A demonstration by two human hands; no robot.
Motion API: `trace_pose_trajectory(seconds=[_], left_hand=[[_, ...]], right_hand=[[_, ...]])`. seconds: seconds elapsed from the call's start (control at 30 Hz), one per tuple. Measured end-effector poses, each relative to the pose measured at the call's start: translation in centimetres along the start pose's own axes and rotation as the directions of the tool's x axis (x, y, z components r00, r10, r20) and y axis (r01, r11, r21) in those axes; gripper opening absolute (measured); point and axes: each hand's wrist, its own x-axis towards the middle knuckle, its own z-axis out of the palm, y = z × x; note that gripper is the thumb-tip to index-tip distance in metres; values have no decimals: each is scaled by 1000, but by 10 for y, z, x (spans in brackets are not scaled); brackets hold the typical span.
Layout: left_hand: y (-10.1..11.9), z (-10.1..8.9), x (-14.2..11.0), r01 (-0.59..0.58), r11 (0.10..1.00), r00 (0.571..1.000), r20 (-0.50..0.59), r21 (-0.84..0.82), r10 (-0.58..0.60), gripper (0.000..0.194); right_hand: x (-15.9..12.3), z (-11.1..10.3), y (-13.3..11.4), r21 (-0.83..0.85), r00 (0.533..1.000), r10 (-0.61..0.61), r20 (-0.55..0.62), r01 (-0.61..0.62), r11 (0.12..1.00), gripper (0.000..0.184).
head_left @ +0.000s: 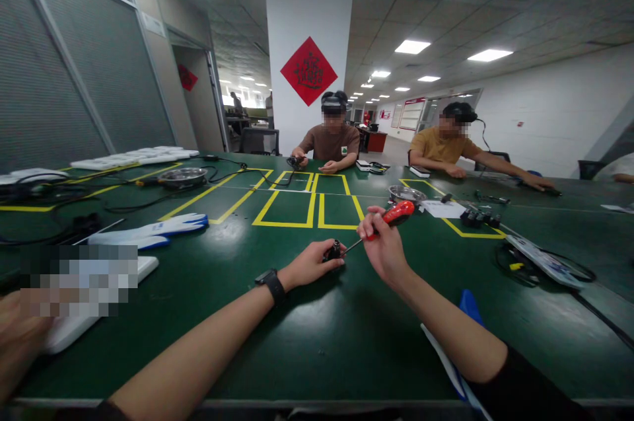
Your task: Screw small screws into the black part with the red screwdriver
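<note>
My left hand (pixel 313 264), with a dark watch on its wrist, is closed round a small black part (pixel 335 250) just above the green table (pixel 297 355). What exactly the part is, I cannot make out. My right hand (pixel 384 246) grips the red handle of a screwdriver (pixel 396 213). Its thin metal shaft slants down to the left, and the tip meets the black part; whether it sits in a screw is hidden. Beside my right forearm lies a blue and white glove (pixel 470 308), partly covered by the arm.
Yellow tape (pixel 284 224) marks rectangles on the table. More gloves (pixel 158 230) and a metal dish (pixel 184 176) lie left; another dish (pixel 406 194), black parts (pixel 480 217) and a cabled power strip (pixel 542 261) lie right. Another person's hand (pixel 30 322) is at far left. Two people sit opposite.
</note>
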Motion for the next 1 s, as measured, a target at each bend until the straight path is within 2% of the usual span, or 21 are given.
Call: trace_pose_trajectory(seconds=[0.1, 0.2, 0.33, 0.5, 0.57, 0.7, 0.8, 1.0], left_hand=[[1, 1, 0, 16, 1000, 1000, -3, -15, -16, 32], [0, 1, 0, 11, 1000, 1000, 0, -22, -11, 31], [0, 1, -1, 1, 1000, 1000, 1, -27, -1, 32], [0, 0, 0, -10, 1000, 1000, -2, -12, 10, 32], [1, 0, 0, -9, 1000, 1000, -3, -12, 9, 31], [-1, 0, 0, -3, 1000, 1000, -3, -22, 3, 30], [-4, 0, 0, -9, 998, 1000, 16, -63, 10, 33], [-11, 0, 1, 10, 982, 998, 68, -186, 2, 35]], right_hand=[[-2, 0, -1, -35, 999, -34, 3, 34, 999, 23], [-5, 2, -2, -158, 997, -64, 31, 68, 985, 28], [-7, 5, -3, -217, 992, -82, 92, 100, 971, 23], [-8, 0, 2, -205, 990, -120, 79, 133, 970, 19], [-10, 0, 2, -196, 988, -107, 109, 127, 972, 26], [-17, 5, 0, -343, 976, -103, 192, 165, 925, 33], [-22, 9, 0, -376, 966, -118, 232, 201, 905, 30], [-23, 7, 0, -376, 956, -185, 229, 262, 889, 30]])
